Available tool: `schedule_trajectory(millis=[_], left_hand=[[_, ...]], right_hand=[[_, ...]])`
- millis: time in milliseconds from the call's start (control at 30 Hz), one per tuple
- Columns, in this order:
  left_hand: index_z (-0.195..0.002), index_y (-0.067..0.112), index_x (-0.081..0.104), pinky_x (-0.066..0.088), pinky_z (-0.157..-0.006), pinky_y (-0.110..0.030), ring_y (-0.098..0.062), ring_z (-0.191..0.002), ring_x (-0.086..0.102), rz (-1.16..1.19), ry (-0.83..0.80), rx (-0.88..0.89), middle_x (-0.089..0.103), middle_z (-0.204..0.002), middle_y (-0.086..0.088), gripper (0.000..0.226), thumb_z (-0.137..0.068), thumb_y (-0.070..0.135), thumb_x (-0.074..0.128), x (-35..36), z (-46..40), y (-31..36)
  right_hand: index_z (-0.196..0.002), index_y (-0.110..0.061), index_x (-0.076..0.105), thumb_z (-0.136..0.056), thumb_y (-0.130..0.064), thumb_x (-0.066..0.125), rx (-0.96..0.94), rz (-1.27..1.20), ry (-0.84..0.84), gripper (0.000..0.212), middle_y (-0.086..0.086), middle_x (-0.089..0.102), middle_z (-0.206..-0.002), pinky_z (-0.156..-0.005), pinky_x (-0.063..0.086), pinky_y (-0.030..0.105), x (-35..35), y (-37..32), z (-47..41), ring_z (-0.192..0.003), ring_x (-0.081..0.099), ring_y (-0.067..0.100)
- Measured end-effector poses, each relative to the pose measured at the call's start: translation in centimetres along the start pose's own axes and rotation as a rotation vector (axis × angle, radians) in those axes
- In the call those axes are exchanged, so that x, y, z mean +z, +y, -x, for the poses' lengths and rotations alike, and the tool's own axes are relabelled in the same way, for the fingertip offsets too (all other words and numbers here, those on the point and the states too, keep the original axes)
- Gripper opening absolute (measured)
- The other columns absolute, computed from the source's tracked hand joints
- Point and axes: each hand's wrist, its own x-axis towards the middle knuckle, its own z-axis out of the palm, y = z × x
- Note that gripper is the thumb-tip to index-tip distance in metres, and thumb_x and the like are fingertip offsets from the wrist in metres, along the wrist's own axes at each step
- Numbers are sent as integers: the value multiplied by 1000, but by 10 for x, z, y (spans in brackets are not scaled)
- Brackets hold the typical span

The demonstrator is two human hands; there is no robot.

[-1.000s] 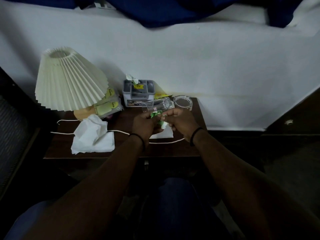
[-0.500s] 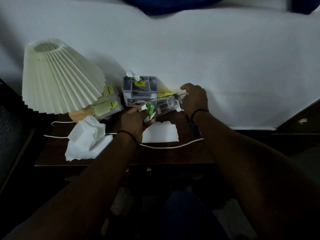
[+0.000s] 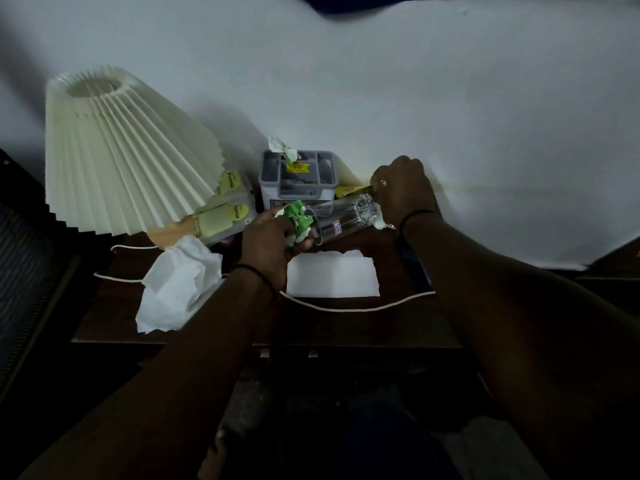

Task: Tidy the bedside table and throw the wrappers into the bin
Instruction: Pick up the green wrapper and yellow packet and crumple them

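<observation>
A crumpled green-and-white wrapper (image 3: 297,220) sits clenched in the left hand (image 3: 273,242) above the middle of the bedside table (image 3: 398,327). Just beside it a clear glass (image 3: 341,220) lies tipped on its side (mouth toward the wrapper), its base gripped by the right hand (image 3: 403,192) near the back edge. A grey organizer (image 3: 298,181) stands behind; a white tissue (image 3: 176,285) lies toward the front left corner.

Dark wooden bedside table (image 3: 398,327); pleated lamp (image 3: 121,150) at left rear; crumpled tissue (image 3: 176,282); flat white paper (image 3: 332,277); grey organiser box (image 3: 298,181) (compartmented); white cord (image 3: 360,308) across front.
</observation>
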Motion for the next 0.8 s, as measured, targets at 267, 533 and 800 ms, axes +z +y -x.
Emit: schedule_trajectory(millis=[267, 533, 800], left_hand=[[-128, 0, 54, 58, -56, -29, -24, -78, 62, 66, -38, -89, 60, -103, -17, 39, -91, 2, 40, -6, 21, 10], [-115, 16, 65, 59, -61, -34, -21, -83, 70, 211, -175, -196, 72, -99, -7, 44, -94, 51, 47, -13, 51, 28], [-99, 7, 62, 56, -46, -27, -19, -69, 54, 161, -1, -115, 61, -92, -12, 8, -96, 11, 56, -26, 51, 45]], right_hand=[[-100, -14, 67, -88, -16, 55, 25, -273, 308, 18, 9, 64, -103, -85, 40, 32, -25, 3, 19, -101, 55, 29], [-80, -13, 65, -84, -22, 57, -338, -207, 313, 12, 8, 64, -72, -62, 46, 37, -57, -81, 82, -70, 59, 30], [-94, -7, 73, -81, -11, 50, -469, -420, -32, 27, 13, 73, -101, -82, 50, 41, -46, -121, 97, -96, 64, 35]])
